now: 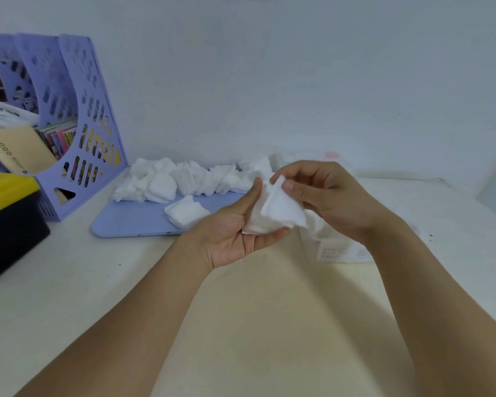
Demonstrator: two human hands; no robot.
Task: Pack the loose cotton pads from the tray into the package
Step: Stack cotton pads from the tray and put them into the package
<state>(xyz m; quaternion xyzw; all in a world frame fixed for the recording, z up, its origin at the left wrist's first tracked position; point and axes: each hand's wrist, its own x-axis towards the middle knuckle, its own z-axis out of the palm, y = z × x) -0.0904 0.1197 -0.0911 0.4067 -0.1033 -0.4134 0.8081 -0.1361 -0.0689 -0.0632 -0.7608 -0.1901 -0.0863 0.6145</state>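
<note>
Pads (pixel 265 217) are being held at the centre of the frame, a small white stack being squared up, it seems, so that it will slide into the package as one neat block. The left hand (pixel 236 234) is being kept palm up beneath the stack, with its fingers curled around the far edge and its thumb pressed against the near side, so it is closed on the pads as a cradle. The right hand (pixel 324 193) is being brought over from the right; its thumb and fingertips are pinched together on the top pad (pixel 281 209), which is being lifted at an angle, probably to align it with the rest.

More loose pads (pixel 181 180) are lying in a ragged heap along the far edge of the tray (pixel 132 220), a flat lilac board left of centre, and a small separate stack (pixel 185 210) is sitting nearer the front of it. Much of the task is judged as not yet done.

The package (pixel 338 247), white with small print, is lying on the table (pixel 269 310) just below and behind the right wrist, largely hidden; whether its mouth is open cannot be told.

At upper left a lilac file rack (pixel 78 116) is standing against the wall, and a yellow and black box (pixel 9 213) is sitting at the left edge.
</note>
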